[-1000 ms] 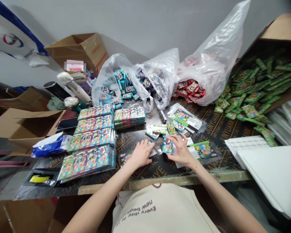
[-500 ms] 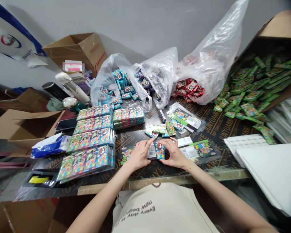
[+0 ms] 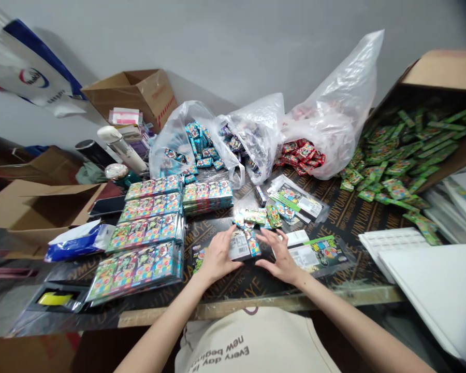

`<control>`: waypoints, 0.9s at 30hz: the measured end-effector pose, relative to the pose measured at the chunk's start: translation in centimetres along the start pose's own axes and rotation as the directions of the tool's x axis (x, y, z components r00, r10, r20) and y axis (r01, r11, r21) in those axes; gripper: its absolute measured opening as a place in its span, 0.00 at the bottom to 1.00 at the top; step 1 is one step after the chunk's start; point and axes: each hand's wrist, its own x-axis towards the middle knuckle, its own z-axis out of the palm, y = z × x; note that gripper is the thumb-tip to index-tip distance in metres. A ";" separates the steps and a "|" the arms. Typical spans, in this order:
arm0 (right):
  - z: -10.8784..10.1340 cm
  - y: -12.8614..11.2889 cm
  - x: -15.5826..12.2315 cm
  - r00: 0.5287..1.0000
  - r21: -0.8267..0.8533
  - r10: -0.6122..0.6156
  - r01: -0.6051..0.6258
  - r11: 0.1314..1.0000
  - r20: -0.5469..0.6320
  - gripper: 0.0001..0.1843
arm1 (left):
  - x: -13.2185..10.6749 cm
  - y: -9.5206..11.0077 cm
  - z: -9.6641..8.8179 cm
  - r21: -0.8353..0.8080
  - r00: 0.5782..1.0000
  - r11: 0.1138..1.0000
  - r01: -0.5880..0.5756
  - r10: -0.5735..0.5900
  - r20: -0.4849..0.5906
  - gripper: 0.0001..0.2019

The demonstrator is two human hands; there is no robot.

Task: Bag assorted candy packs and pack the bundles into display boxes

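My left hand (image 3: 217, 257) curls round the left edge of a clear sleeve with a printed card (image 3: 238, 245) lying on the dark table (image 3: 345, 207). A small blue packet (image 3: 253, 242) sits at the sleeve's right end. Just right of that packet is my right hand (image 3: 280, 254), its fingers stretched out and apart and holding nothing. Several loose small packets (image 3: 262, 216) lie just beyond both hands.
Stacks of filled sleeves (image 3: 147, 228) lie to the left, and another printed sleeve (image 3: 322, 254) to the right. Three clear bags hold blue (image 3: 196, 140), purple (image 3: 244, 134) and red packets (image 3: 305, 153). A tipped carton spills green packets (image 3: 404, 155). Cardboard boxes (image 3: 42, 204) stand left; white sheets (image 3: 438, 280) lie right.
My right hand brought the blue packet leftward to the sleeve held by my left hand, then let go and opened beside it. The view tilted down a little.
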 end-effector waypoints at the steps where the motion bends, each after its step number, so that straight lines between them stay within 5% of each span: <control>1: 0.2 -0.4 0.0 1.000 0.010 -0.018 0.018 1.000 0.018 0.37 | 0.0 -0.1 0.0 -0.016 1.000 1.000 0.002 -0.003 -0.013 0.46; 4: 0.2 -0.4 1.3 0.999 0.015 -0.054 0.054 0.998 0.007 0.29 | 0.0 -0.1 0.1 -0.048 1.000 0.999 0.011 -0.012 -0.023 0.46; 8: -0.7 3.0 5.6 0.970 -0.176 0.134 -0.171 0.969 -0.201 0.31 | -0.3 0.0 0.9 -0.008 1.000 1.000 0.019 -0.019 0.001 0.46; 13: 0.1 5.4 8.0 0.990 -0.381 0.137 -0.116 0.917 0.027 0.31 | -0.4 -0.8 2.6 0.108 0.994 0.991 0.079 -0.087 0.070 0.45; 17: 0.9 4.8 7.4 0.980 -0.398 0.174 -0.198 0.895 -0.098 0.29 | -0.6 -1.6 3.0 0.140 0.992 0.984 0.106 -0.115 0.059 0.48; 22: -0.6 6.8 10.3 0.900 -0.282 0.302 -0.393 0.875 -0.316 0.32 | -1.1 -1.2 3.4 0.094 0.992 0.992 0.090 -0.097 0.076 0.47; 27: -2.2 7.5 13.6 0.840 0.073 0.462 -0.462 0.884 -0.283 0.22 | -0.7 -0.4 3.4 -0.055 0.993 0.992 0.116 -0.116 0.016 0.46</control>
